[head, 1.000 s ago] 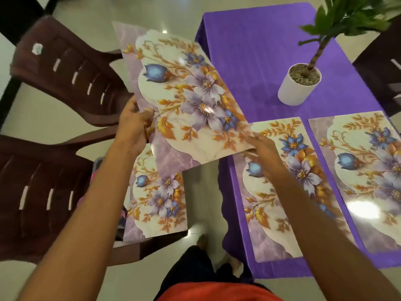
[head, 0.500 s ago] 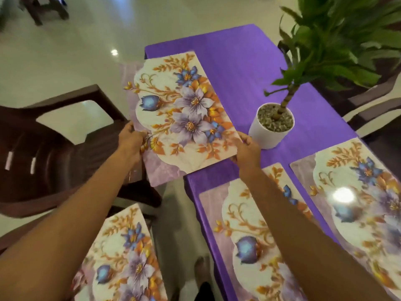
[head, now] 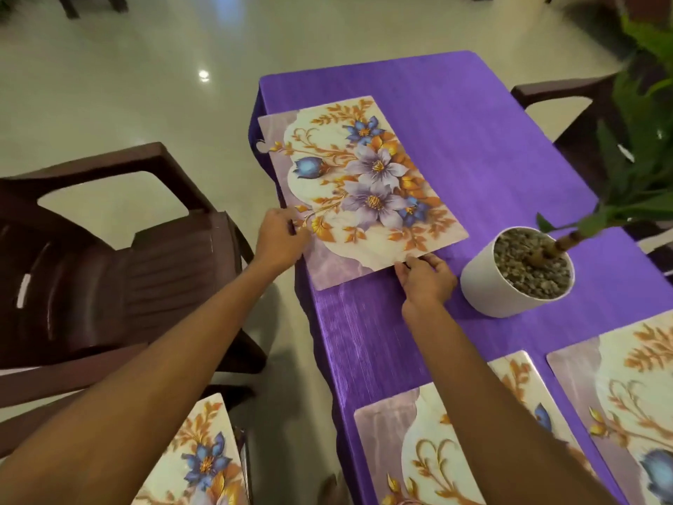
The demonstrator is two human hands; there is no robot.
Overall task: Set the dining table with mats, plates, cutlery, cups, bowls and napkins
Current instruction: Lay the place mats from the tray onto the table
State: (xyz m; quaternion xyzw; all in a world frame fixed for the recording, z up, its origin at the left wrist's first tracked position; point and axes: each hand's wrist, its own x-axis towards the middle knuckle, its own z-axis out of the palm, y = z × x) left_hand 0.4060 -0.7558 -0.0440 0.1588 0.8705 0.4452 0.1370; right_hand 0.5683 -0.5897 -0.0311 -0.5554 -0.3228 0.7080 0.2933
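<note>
No word, label or number can be read; the mat seems to carry only a flower print.

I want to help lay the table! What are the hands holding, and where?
Both hold the floral mat lying on the purple table: the left hand grips its left edge, the right hand pinches its near edge.

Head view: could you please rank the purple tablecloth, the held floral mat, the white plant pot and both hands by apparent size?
1. purple tablecloth
2. held floral mat
3. white plant pot
4. left hand, right hand: alike, unranked
</note>
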